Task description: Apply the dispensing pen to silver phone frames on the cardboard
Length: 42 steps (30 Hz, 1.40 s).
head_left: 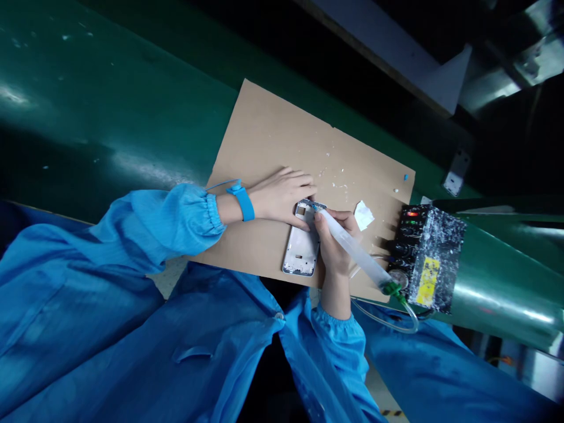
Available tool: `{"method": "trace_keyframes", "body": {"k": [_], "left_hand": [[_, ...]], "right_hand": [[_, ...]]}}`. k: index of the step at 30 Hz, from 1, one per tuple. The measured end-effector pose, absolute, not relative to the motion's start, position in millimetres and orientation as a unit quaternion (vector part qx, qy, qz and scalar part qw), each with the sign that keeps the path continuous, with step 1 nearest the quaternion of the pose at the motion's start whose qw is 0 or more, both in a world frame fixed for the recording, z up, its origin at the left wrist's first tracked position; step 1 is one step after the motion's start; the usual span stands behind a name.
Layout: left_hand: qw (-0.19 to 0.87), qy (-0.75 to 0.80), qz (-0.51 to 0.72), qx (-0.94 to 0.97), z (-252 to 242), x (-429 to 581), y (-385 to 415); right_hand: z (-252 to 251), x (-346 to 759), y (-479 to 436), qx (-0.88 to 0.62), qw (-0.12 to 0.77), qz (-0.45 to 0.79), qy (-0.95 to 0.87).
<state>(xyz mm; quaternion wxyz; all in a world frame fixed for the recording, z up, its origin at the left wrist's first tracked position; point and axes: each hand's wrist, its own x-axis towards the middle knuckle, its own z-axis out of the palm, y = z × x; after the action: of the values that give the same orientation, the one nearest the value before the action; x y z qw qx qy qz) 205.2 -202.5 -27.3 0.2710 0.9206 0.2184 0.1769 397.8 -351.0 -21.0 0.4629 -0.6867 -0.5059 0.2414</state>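
A white phone frame (301, 249) lies on a brown cardboard sheet (264, 135). My left hand (282, 194), with a blue wrist strap (241, 200), rests flat on the cardboard and its fingers press the frame's top end. My right hand (332, 241) is closed round a clear dispensing syringe (356, 249), held like a pen. The syringe's tip touches the frame's upper right corner. A green fitting and a clear tube (396, 305) run from the syringe's rear end.
A black dispenser box (425, 255) with knobs, a red light and a yellow label stands at the cardboard's right edge. A white scrap (363, 214) and dried glue specks lie on the cardboard. The green bench (110, 106) surrounds it. My blue sleeves fill the foreground.
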Motion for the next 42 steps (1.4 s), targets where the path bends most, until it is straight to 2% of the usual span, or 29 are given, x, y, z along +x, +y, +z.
{"method": "trace_keyframes", "body": {"k": [42], "left_hand": [[0.273, 0.217, 0.174, 0.921, -26.2, 203.8, -201.9]], "right_hand": [[-29.8, 402.6, -351.4, -0.698, 0.463, 0.229, -0.496]]}}
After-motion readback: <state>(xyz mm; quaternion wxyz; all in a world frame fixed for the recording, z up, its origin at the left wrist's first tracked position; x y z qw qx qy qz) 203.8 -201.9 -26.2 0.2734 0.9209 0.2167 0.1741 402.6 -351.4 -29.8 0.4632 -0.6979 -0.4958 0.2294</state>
